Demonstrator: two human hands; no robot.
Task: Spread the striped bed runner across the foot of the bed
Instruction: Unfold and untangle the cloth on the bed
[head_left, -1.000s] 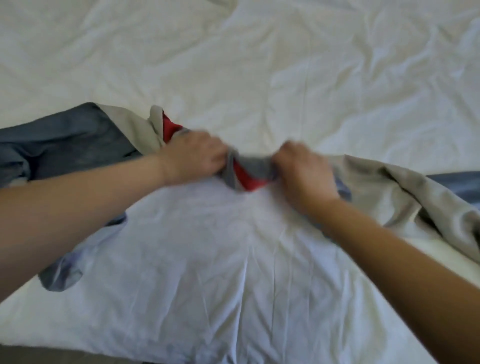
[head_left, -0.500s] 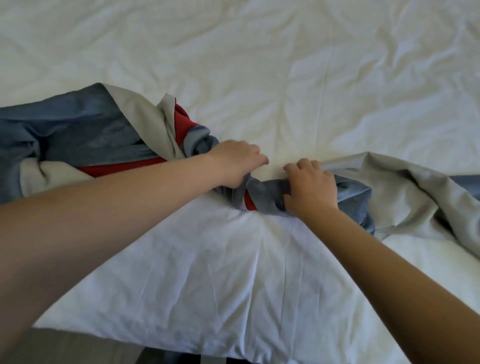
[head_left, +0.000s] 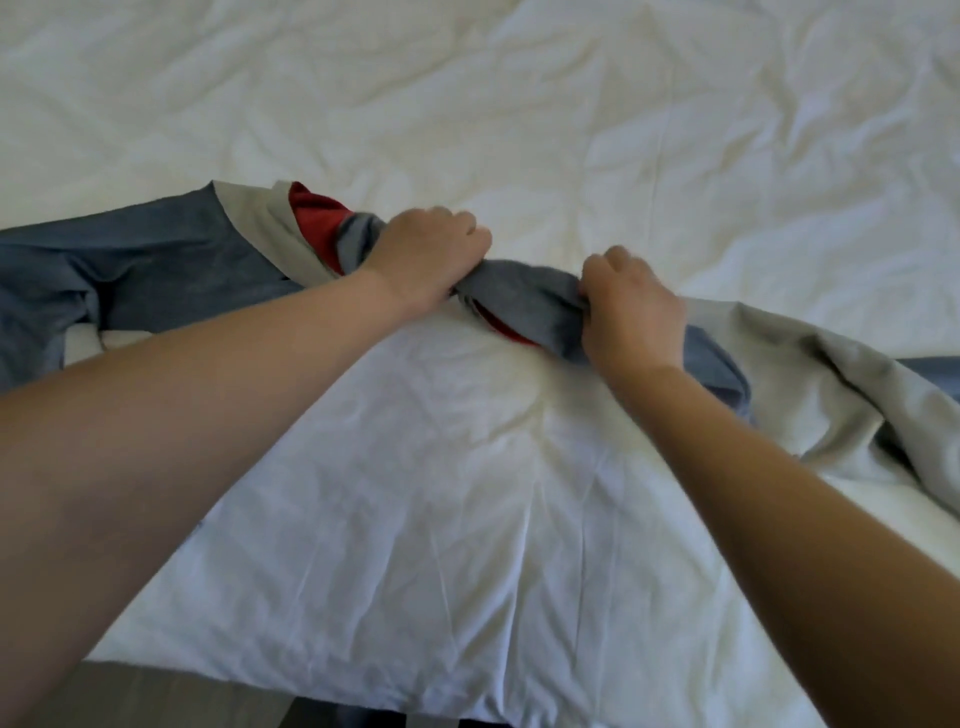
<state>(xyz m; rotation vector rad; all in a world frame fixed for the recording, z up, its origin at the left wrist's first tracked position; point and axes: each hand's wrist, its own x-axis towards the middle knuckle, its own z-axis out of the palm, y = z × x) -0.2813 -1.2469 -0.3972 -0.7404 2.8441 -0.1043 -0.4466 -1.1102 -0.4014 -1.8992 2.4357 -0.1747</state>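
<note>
The striped bed runner (head_left: 171, 260), blue-grey with beige and red bands, lies bunched across the white bed (head_left: 467, 493) from the left edge to the right edge. Its middle is twisted into a thick roll. My left hand (head_left: 426, 254) is closed on the roll's left end, beside a red fold. A short way to the right, my right hand (head_left: 631, 312) is closed on the same roll. Beyond my right hand, the runner's beige side (head_left: 841, 395) lies crumpled towards the right edge.
The wrinkled white sheet (head_left: 519, 104) covers the whole bed beyond the runner. The bed's near edge (head_left: 311, 691) runs along the bottom, with dark floor (head_left: 156, 701) below it at the lower left.
My hands have moved a little apart along the twisted middle of the runner, showing more of the blue-grey roll between them. The view has shifted slightly.
</note>
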